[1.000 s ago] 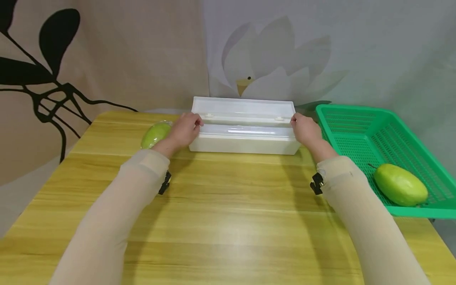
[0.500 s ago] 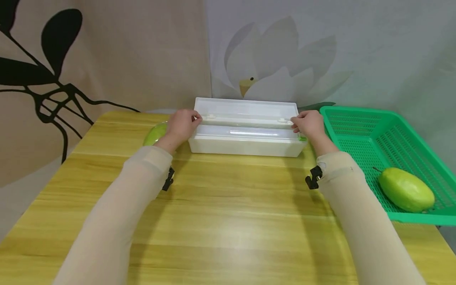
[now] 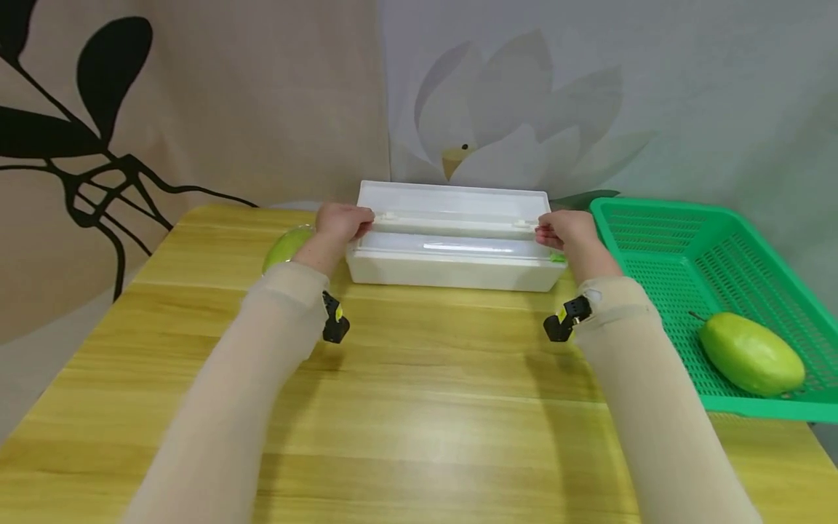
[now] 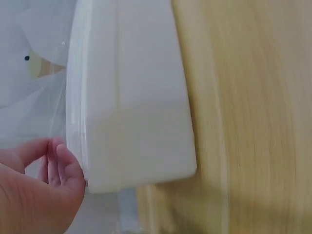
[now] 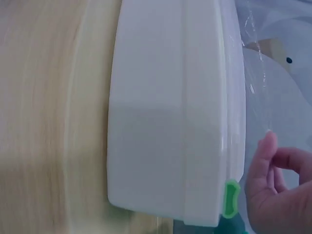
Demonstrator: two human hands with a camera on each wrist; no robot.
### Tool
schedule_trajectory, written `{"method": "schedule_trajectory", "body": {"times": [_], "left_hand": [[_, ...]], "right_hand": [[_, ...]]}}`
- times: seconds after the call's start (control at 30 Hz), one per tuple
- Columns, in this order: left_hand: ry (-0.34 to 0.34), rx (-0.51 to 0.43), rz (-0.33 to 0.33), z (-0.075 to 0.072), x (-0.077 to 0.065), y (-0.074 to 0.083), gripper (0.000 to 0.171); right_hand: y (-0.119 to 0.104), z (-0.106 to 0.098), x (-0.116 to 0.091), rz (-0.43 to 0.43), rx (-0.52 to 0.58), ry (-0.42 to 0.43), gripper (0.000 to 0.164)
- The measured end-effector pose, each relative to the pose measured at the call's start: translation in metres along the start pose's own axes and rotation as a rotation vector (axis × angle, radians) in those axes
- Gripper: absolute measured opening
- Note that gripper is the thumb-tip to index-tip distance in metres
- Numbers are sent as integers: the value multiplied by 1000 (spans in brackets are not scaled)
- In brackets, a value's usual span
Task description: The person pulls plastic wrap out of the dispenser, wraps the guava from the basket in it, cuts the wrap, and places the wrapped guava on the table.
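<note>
A white cling film box (image 3: pixel 456 269) stands at the back of the table with its lid (image 3: pixel 458 196) tipped up and a shiny roll (image 3: pixel 471 246) inside. My left hand (image 3: pixel 342 223) pinches the left corner of the clear cling film (image 5: pixel 258 68), its fingertips beside the box's left end. At the opposite end, my right hand (image 5: pixel 279 187) pinches the other corner between thumb and forefinger. The film stretches between both hands above the roll, faint in the head view. A green slider (image 5: pixel 231 199) sits at the box's right end, close under the right hand.
On the right is a green plastic basket (image 3: pixel 655 404) holding a green, mango-like fruit (image 3: pixel 751 354). Another green fruit (image 3: pixel 288 244), wrapped in clear film, sits left of the box, partly behind the left wrist. A printed cloth (image 3: pixel 275 102) hangs behind the wooden table (image 3: pixel 419 407).
Both forearms have turned and moved inward while the fingers keep their pinch on the film. The right hand has lifted off the box's end, uncovering the green slider. The view has shifted slightly.
</note>
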State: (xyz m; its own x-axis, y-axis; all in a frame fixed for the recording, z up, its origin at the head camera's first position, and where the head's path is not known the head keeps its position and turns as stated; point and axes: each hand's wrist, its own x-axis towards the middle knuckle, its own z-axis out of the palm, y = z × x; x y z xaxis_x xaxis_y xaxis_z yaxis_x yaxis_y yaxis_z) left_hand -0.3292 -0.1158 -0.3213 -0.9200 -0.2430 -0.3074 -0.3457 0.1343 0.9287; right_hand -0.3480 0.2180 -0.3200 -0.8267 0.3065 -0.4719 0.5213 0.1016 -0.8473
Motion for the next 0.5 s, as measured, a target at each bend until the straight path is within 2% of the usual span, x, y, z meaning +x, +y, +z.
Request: {"method": "schedule_trajectory", "body": {"times": [0.13, 0.23, 0.33, 0.43, 0.5], "left_hand": [[33, -227, -94, 2, 1, 4, 20], [46, -334, -146, 0, 2, 8, 21], [54, -397, -172, -3, -1, 14, 29], [44, -407, -173, -6, -6, 19, 37], [43, -411, -173, -8, -9, 23, 38]], "right_hand": [[-1, -3, -9, 15, 157, -7, 10], [-4, -6, -17, -5, 249, -25, 20], [-7, -8, -23, -25, 308, -41, 17], [-10, -11, -28, -36, 332, -42, 6], [-12, -14, -31, -37, 348, -42, 4]]}}
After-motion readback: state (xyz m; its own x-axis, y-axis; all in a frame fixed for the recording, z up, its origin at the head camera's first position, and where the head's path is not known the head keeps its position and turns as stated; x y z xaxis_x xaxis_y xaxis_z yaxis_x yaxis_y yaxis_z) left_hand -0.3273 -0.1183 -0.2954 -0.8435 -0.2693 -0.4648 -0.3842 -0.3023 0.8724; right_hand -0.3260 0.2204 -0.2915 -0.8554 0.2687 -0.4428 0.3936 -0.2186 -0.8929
